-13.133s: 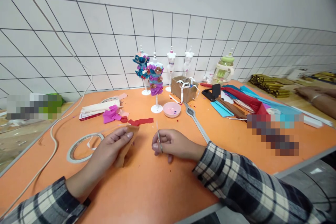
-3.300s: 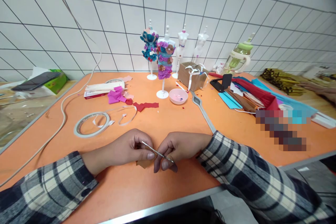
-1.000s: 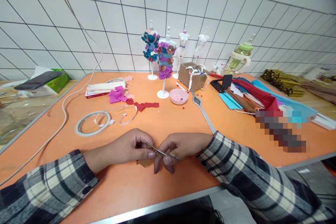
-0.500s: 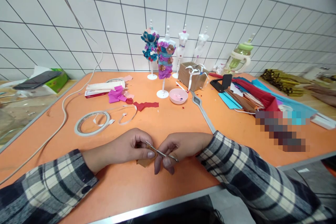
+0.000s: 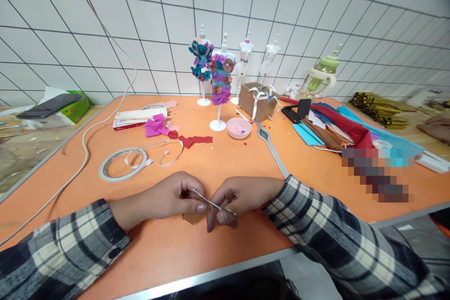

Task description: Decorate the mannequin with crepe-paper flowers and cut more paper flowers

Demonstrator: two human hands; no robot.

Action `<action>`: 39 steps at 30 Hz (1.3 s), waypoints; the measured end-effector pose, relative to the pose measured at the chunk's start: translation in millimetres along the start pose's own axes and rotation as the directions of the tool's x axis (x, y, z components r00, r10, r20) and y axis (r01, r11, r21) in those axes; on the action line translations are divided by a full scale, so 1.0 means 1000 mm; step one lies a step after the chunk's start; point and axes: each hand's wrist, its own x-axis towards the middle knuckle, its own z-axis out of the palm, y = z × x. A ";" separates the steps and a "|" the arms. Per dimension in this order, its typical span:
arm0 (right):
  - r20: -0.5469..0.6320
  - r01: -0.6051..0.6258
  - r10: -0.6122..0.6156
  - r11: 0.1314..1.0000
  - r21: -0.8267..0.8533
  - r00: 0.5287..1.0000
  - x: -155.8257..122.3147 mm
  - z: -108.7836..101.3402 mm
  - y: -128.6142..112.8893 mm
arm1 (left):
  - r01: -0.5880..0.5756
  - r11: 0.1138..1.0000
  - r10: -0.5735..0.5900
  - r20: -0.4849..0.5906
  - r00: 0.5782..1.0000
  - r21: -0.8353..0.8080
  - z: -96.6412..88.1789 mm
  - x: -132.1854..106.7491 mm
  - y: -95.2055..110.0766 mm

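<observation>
My left hand [image 5: 177,197] is closed, thumb against fingers, pinching a small piece of brown crepe paper [image 5: 191,218] whose lower corner hangs out below. Close beside it, my right hand [image 5: 239,199] is closed on small metal scissors [image 5: 214,205]. Their thin blades point left across the brown paper, near my left thumb, and the handle end lies at my right thumb. Fingers partly cover both the handles and the paper. Both hands are low over the front of the orange table [image 5: 168,253].
A tape roll [image 5: 104,168], red crepe paper [image 5: 198,140] and purple paper [image 5: 154,126] lie left. Beyond stand a pink bowl [image 5: 239,129], dress forms, one with paper flowers [image 5: 222,79], and a cardboard box [image 5: 258,103]. Coloured paper [image 5: 358,126] and a bottle [image 5: 319,77] are right.
The scissors have shifted slightly left, their tips further over the brown paper. My hands otherwise stay almost in place.
</observation>
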 end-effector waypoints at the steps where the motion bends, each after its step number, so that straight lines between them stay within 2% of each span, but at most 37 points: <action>1: 0.002 0.000 0.000 1.000 0.003 1.000 0.000 0.000 0.000 | -0.003 1.000 0.003 -0.004 1.000 0.002 0.000 0.000 0.000; 7: -0.001 -0.007 0.007 1.000 0.015 1.000 0.001 0.000 0.003 | 0.010 1.000 -0.010 0.030 1.000 -0.005 0.000 0.000 0.001; 28: -0.024 -0.022 0.022 0.999 -0.028 0.999 -0.002 0.002 -0.001 | 0.012 0.999 -0.013 0.007 1.000 0.051 0.001 0.000 0.001; 31: -0.098 -0.008 0.008 1.000 -0.005 0.995 -0.002 0.005 -0.004 | -0.019 1.000 0.019 -0.025 0.999 0.024 0.001 0.002 0.004; 33: -0.270 0.054 -0.051 0.999 0.003 0.962 0.000 0.006 -0.005 | -0.051 0.999 0.053 -0.142 0.988 0.019 -0.001 0.003 0.006; 34: -0.382 0.097 -0.094 0.995 -0.012 0.919 0.001 0.005 -0.005 | -0.062 0.998 0.064 -0.219 0.974 0.019 -0.002 0.004 0.007; 36: -0.578 0.147 -0.163 0.986 -0.076 0.800 0.005 0.003 -0.003 | -0.068 0.998 0.067 -0.349 0.935 0.010 -0.005 0.005 0.006; 39: -0.731 0.120 -0.213 0.977 -0.178 0.648 0.010 -0.002 0.000 | -0.064 0.997 0.044 -0.417 0.908 -0.034 -0.007 0.006 0.003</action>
